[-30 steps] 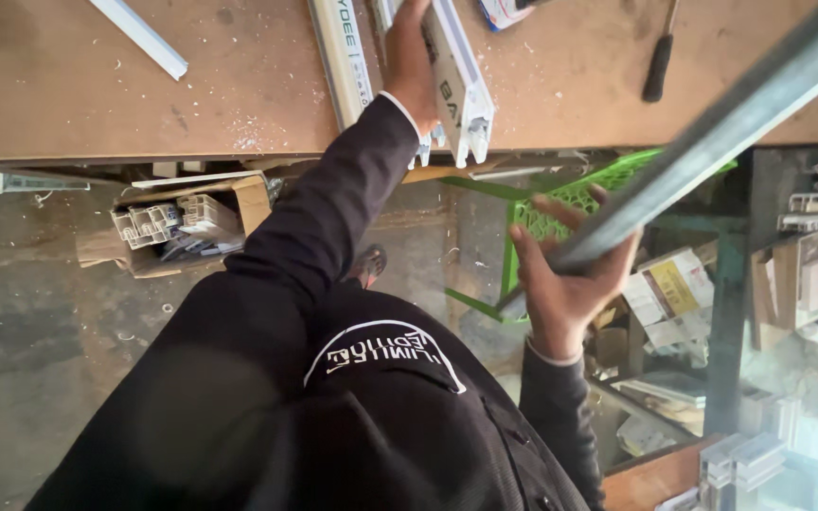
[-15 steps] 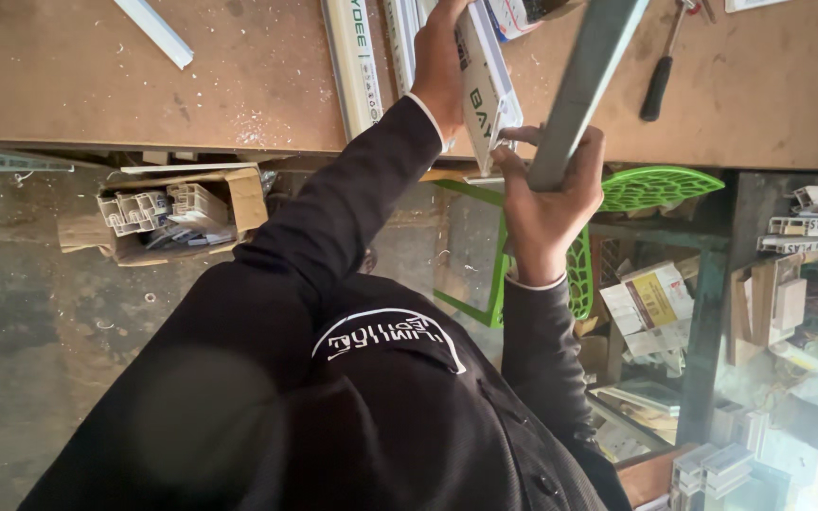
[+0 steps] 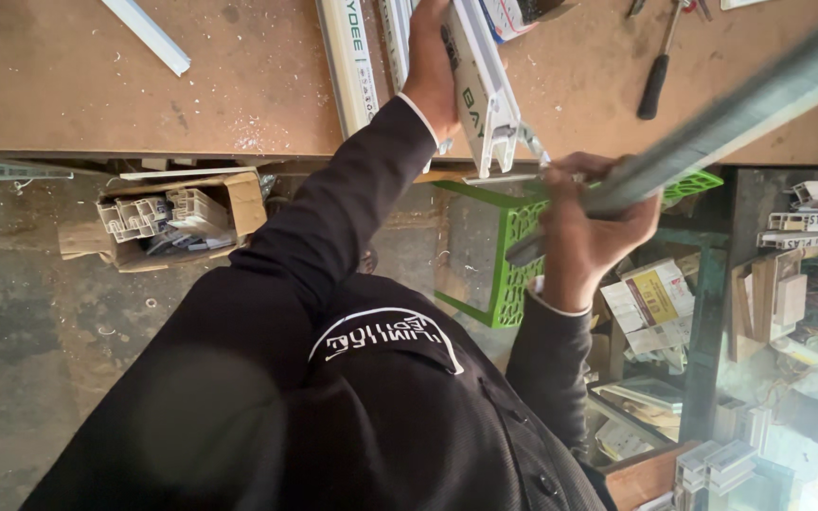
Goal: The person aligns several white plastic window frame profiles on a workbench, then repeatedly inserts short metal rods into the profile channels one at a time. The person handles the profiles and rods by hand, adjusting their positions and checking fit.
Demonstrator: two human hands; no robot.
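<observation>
the left hand (image 3: 431,71) grips a white window-frame profile (image 3: 480,80) lying on the brown workbench (image 3: 144,95) at twelve o'clock. the right hand (image 3: 584,237) is closed around a grey metal bar (image 3: 712,123) slanting toward two o'clock, above a green plastic crate (image 3: 513,255).

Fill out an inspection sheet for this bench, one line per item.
Surface: brown bench, dusted with chips.
Job's things: white profile, end past the bench edge; grey bar, blurred.
Clutter: screwdriver, white strip, second profile.
Grippers: left hand on the white profile, grip hidden; right hand, fingers closed round the bar.
Cables: nothing seen.
Surroundings: box of offcuts, green crate, shelves of scraps, concrete floor.
</observation>
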